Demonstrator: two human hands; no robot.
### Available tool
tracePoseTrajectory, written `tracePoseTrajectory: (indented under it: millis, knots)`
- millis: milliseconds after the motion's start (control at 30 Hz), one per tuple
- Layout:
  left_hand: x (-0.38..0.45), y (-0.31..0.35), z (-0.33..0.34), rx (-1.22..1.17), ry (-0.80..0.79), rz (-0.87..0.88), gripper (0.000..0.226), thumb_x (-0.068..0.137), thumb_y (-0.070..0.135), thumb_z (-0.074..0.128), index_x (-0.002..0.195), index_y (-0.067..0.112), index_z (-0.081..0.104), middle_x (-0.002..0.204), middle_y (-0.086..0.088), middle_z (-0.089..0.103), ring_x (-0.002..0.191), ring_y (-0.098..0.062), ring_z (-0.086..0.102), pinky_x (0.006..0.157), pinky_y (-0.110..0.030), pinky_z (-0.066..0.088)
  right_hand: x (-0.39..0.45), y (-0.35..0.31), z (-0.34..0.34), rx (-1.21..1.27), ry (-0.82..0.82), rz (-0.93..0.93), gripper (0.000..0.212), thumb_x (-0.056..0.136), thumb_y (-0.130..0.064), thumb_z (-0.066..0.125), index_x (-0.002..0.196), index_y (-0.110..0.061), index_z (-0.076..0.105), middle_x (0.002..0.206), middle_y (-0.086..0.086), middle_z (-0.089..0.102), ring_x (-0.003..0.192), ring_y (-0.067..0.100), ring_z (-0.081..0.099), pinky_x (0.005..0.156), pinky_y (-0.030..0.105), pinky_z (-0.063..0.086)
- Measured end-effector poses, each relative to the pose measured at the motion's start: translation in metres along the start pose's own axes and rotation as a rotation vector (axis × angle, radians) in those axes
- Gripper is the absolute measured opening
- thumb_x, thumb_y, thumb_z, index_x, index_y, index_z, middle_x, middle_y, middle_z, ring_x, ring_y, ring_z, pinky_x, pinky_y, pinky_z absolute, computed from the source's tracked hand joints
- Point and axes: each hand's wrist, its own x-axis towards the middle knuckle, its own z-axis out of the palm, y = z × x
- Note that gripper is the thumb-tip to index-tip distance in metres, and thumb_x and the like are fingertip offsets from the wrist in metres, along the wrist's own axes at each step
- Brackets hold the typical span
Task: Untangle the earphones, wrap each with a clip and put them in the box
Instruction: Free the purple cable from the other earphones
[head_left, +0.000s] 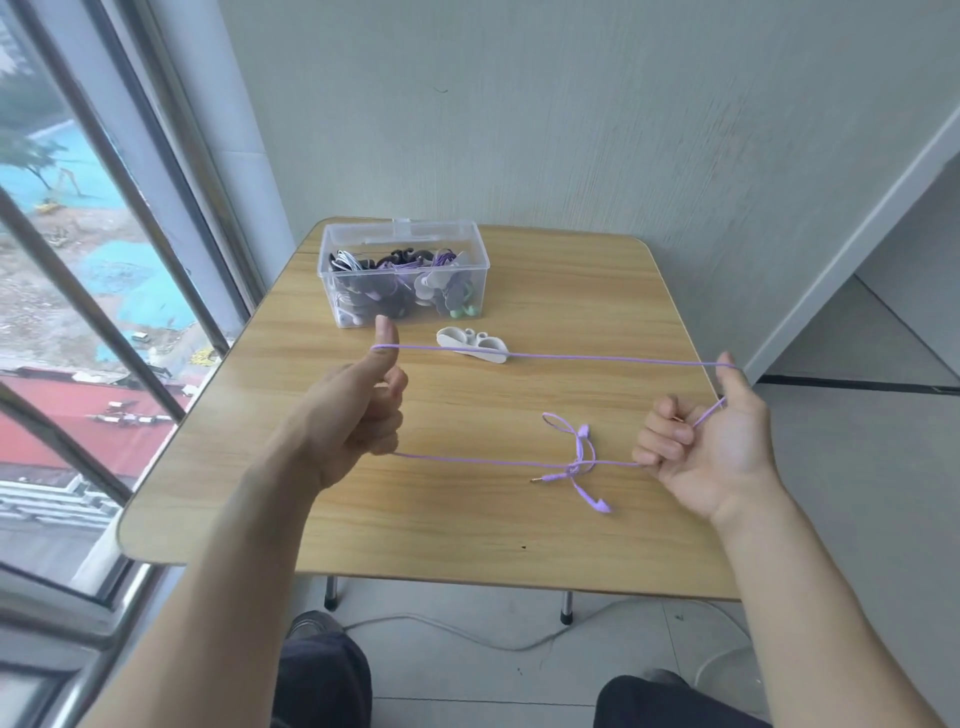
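A purple earphone cable (597, 357) is stretched in a long loop between my two hands above the wooden table (467, 535). My left hand (358, 410) has its thumb raised with the cable hooked over it and its fingers curled round the lower strand. My right hand (701, 441), palm up, has the cable round its thumb and its fingers curled on the lower strand. Near my right hand the lower strand carries a knot (576, 465) with both earbuds and the jack plug dangling. A white clip (472, 344) lies on the table. The clear plastic box (402, 273) stands behind it.
The box holds several wrapped earphones in black, white, purple and green. A window runs along the left beside the table. A grey wall stands behind the table. A white cable lies on the floor under the table, between my knees.
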Motion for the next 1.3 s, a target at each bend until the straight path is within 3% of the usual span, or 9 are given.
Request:
tracePoseTrajectory:
  millis: [167, 300, 467, 700, 833, 933, 1033, 1167, 1300]
  knots:
    - [0.003, -0.006, -0.007, 0.423, 0.317, 0.115, 0.052, 0.077, 0.057, 0.077, 0.059, 0.017, 0.048, 0.045, 0.007, 0.033, 0.04, -0.015, 0.026, 0.046, -0.024, 0.024, -0.002, -0.008, -0.002, 0.097, 0.185, -0.194, 0.05, 0.089, -0.058, 0.051, 0.062, -0.018, 0.041, 0.048, -0.006, 0.018, 0.043, 0.015, 0.013, 0.046, 0.026, 0.018]
    - [0.005, -0.007, -0.01, 0.556, 0.606, 0.258, 0.047, 0.091, 0.046, 0.067, 0.066, 0.009, 0.052, 0.052, -0.005, 0.049, 0.048, -0.022, 0.041, 0.048, -0.027, 0.031, 0.002, -0.012, -0.009, -0.065, 0.379, -0.42, 0.034, 0.084, -0.027, 0.071, 0.062, -0.022, 0.046, 0.052, -0.009, 0.024, 0.046, 0.014, 0.018, 0.047, 0.027, 0.017]
    - [0.007, -0.002, -0.017, 0.276, 0.54, 0.119, 0.058, 0.084, 0.061, 0.067, 0.066, 0.008, 0.053, 0.055, -0.004, 0.041, 0.036, -0.015, 0.04, 0.061, -0.033, 0.047, 0.01, -0.015, -0.022, -0.284, 0.48, -0.488, 0.021, 0.073, -0.025, 0.08, 0.071, -0.02, 0.06, 0.06, -0.005, 0.043, 0.057, 0.014, 0.039, 0.064, 0.027, 0.038]
    - [-0.007, 0.0, -0.016, 0.792, 0.759, 0.269, 0.064, 0.093, 0.057, 0.056, 0.056, 0.009, 0.033, 0.053, -0.006, 0.031, 0.052, -0.026, 0.029, 0.051, -0.034, 0.022, 0.011, -0.023, -0.03, -0.325, 0.562, -0.452, 0.029, 0.081, -0.031, 0.076, 0.064, -0.017, 0.057, 0.061, -0.007, 0.046, 0.055, 0.01, 0.039, 0.057, 0.022, 0.036]
    - [-0.002, -0.002, -0.02, 0.822, 0.532, 0.098, 0.043, 0.085, 0.035, 0.065, 0.072, -0.005, 0.06, 0.054, -0.005, 0.043, 0.053, -0.025, 0.039, 0.054, -0.031, 0.03, 0.019, -0.02, -0.038, -0.489, 0.546, -0.409, 0.017, 0.08, -0.019, 0.071, 0.095, -0.012, 0.071, 0.077, -0.003, 0.058, 0.067, 0.013, 0.051, 0.072, 0.028, 0.045]
    - [-0.012, 0.004, -0.013, 0.646, 0.157, -0.075, 0.026, 0.063, 0.029, 0.059, 0.053, 0.008, 0.047, 0.054, 0.0, 0.032, 0.049, -0.018, 0.025, 0.049, -0.025, 0.022, 0.025, -0.01, -0.038, -0.725, 0.553, -0.412, 0.052, 0.077, -0.011, 0.064, 0.128, -0.02, 0.059, 0.118, 0.002, 0.062, 0.104, 0.021, 0.06, 0.098, 0.039, 0.048]
    - [-0.018, 0.007, -0.005, 0.44, -0.075, -0.137, 0.019, 0.06, 0.024, 0.052, 0.052, 0.02, 0.036, 0.06, 0.001, 0.017, 0.052, -0.017, 0.012, 0.045, -0.02, 0.013, 0.017, 0.0, -0.022, -0.922, 0.493, -0.558, 0.06, 0.077, -0.006, 0.059, 0.134, -0.024, 0.053, 0.134, 0.004, 0.054, 0.125, 0.023, 0.051, 0.11, 0.044, 0.04]
    - [-0.018, 0.003, 0.011, 0.287, -0.265, -0.094, 0.026, 0.092, 0.019, 0.041, 0.067, 0.011, 0.048, 0.061, 0.001, 0.017, 0.051, -0.014, 0.012, 0.043, -0.02, 0.013, -0.008, 0.023, 0.011, -1.051, 0.106, -0.82, 0.061, 0.075, -0.005, 0.063, 0.134, -0.019, 0.058, 0.133, -0.002, 0.051, 0.126, 0.008, 0.045, 0.104, 0.009, 0.028]
    - [-0.018, -0.006, 0.018, 0.474, -0.241, 0.01, 0.029, 0.107, 0.018, 0.039, 0.091, 0.008, 0.061, 0.058, 0.002, 0.031, 0.047, -0.014, 0.021, 0.043, -0.022, 0.02, -0.016, 0.046, 0.026, -1.342, -0.352, -0.777, 0.053, 0.079, -0.029, 0.077, 0.129, -0.028, 0.06, 0.14, -0.006, 0.046, 0.137, 0.01, 0.037, 0.115, 0.021, 0.027]
